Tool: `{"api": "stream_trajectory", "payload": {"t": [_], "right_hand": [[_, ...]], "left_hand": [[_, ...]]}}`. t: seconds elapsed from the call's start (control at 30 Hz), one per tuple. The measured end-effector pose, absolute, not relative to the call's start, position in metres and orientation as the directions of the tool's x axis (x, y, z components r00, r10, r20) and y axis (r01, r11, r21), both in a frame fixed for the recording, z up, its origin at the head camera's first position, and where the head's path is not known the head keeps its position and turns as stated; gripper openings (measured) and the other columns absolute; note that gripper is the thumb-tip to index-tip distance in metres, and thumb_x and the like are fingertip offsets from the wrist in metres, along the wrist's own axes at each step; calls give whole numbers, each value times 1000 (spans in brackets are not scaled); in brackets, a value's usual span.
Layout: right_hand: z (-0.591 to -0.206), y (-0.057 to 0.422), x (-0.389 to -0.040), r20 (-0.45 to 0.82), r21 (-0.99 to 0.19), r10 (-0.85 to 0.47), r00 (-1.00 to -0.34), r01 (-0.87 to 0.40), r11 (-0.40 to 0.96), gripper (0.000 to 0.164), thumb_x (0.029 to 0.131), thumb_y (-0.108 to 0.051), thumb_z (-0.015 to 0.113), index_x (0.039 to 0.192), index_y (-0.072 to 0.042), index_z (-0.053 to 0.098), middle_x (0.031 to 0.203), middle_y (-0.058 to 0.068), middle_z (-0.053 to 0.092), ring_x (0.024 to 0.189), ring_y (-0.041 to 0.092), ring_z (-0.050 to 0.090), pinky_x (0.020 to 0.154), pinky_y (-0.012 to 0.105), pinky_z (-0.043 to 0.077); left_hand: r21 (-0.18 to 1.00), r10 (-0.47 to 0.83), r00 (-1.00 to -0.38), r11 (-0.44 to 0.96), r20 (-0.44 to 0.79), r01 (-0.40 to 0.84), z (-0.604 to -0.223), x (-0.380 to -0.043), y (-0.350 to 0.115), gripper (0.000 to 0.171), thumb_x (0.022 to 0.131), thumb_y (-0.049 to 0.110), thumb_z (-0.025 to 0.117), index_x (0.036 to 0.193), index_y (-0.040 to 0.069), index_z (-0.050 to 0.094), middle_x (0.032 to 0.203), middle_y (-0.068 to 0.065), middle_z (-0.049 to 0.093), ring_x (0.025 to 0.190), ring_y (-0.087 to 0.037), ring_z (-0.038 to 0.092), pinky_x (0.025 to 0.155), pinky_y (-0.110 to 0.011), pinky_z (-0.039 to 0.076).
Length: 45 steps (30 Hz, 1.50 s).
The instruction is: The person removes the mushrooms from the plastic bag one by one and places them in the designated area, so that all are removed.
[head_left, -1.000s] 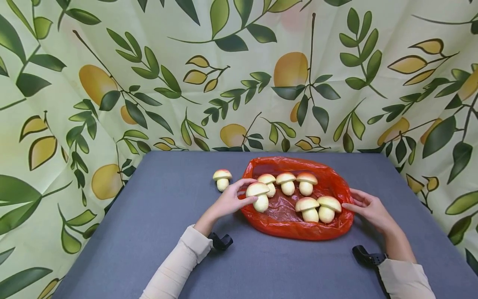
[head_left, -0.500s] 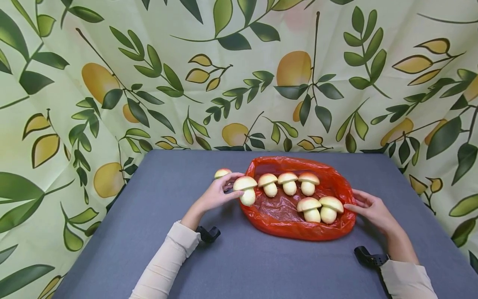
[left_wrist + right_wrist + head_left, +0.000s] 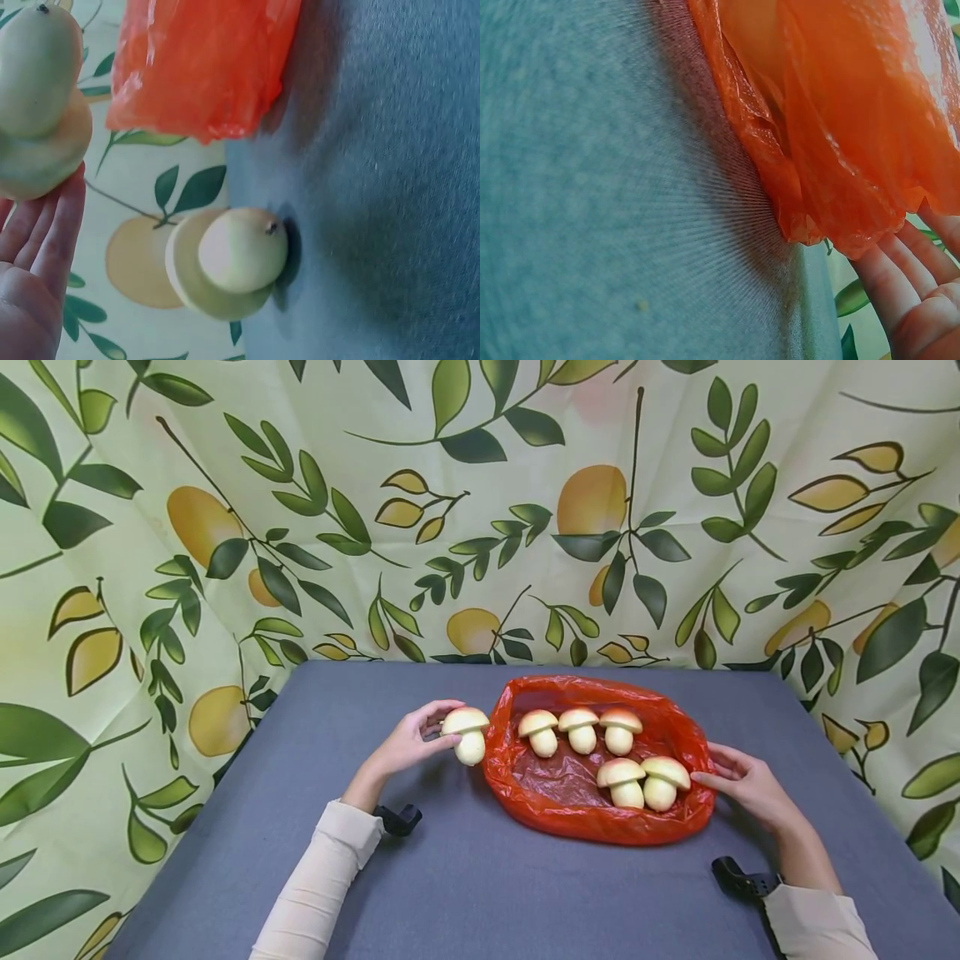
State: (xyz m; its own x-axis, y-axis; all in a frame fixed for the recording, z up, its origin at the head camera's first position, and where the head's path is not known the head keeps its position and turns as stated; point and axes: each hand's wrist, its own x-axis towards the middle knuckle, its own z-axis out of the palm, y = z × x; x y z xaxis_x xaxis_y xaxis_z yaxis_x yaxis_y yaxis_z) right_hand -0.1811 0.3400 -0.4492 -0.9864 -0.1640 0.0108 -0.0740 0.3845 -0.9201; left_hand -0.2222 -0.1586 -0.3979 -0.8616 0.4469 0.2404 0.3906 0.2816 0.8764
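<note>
My left hand (image 3: 412, 739) pinches a mushroom (image 3: 469, 745) with a pale stem and a yellow-red cap. It is just left of a red plastic bag (image 3: 592, 827), above the tabletop. The left wrist view shows this mushroom (image 3: 37, 82) at the fingertips. Below it, a second mushroom (image 3: 244, 251) lies on the table; in the head view the held one and the hand mostly hide it. My right hand (image 3: 753, 785) grips the bag's right rim, thumb on the near side. In the right wrist view, its fingers (image 3: 889, 281) lie against the bag (image 3: 847, 127).
Inside the wide-open bag, several mushrooms rest in two groups: three along the back, such as a middle mushroom (image 3: 579, 731), and two at front right, including the rightmost mushroom (image 3: 663, 781). Grey cloth covers the table (image 3: 525, 893). A leaf-print curtain (image 3: 420, 552) stands behind.
My left hand has carried the mushroom leftward, from over the bag's left side to beside it, in front of the mushroom on the table. My right hand keeps its place on the rim.
</note>
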Motion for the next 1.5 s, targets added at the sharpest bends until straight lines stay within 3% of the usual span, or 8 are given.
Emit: {"api": "stream_trajectory", "payload": {"t": [0.3, 0.8, 1.03, 1.27, 1.5], "right_hand": [[-449, 339, -180, 16, -930, -166, -986, -75, 359, 40, 91, -7, 62, 128, -24, 57, 99, -39, 57, 88, -18, 59, 72, 6, 51], [-450, 339, -181, 26, -936, -180, -983, -87, 340, 40, 91, -5, 62, 126, -24, 57, 99, -37, 59, 89, -16, 61, 72, 7, 52], [-450, 338, -179, 15, -930, -181, -983, -80, 358, 38, 91, -12, 64, 120, -35, 56, 99, -37, 60, 89, -15, 61, 73, 7, 52], [-448, 337, -181, 16, -925, -178, -984, -82, 372, 40, 91, -7, 63, 130, -8, 54, 98, -37, 60, 87, -14, 62, 72, 8, 53], [-447, 335, -180, 5, -920, -174, -985, -73, 386, 42, 91, -7, 63, 132, -2, 52, 97, -38, 58, 86, -13, 63, 71, 9, 54]], "left_hand": [[887, 441, -860, 246, 256, 390, -395, -228, -171, 49, 86, 1, 68, 132, -3, 51, 131, -25, 56, 106, 6, 57, 97, -10, 46], [885, 416, -870, 254, 264, 390, -394, -239, -192, 47, 87, -1, 63, 132, -6, 50, 131, -28, 54, 105, 6, 55, 94, -8, 44], [902, 392, -892, 259, 227, 344, -398, -246, -202, 47, 88, -1, 62, 132, -6, 49, 131, -28, 53, 104, 7, 55, 92, -7, 44], [907, 373, -906, 279, 201, 316, -404, -252, -214, 47, 89, 1, 61, 133, -6, 48, 133, -28, 52, 104, 9, 54, 91, -7, 43], [919, 357, -917, 274, 177, 284, -411, -257, -224, 48, 89, 1, 60, 134, -8, 47, 135, -31, 50, 104, 12, 54, 92, -5, 41]]}}
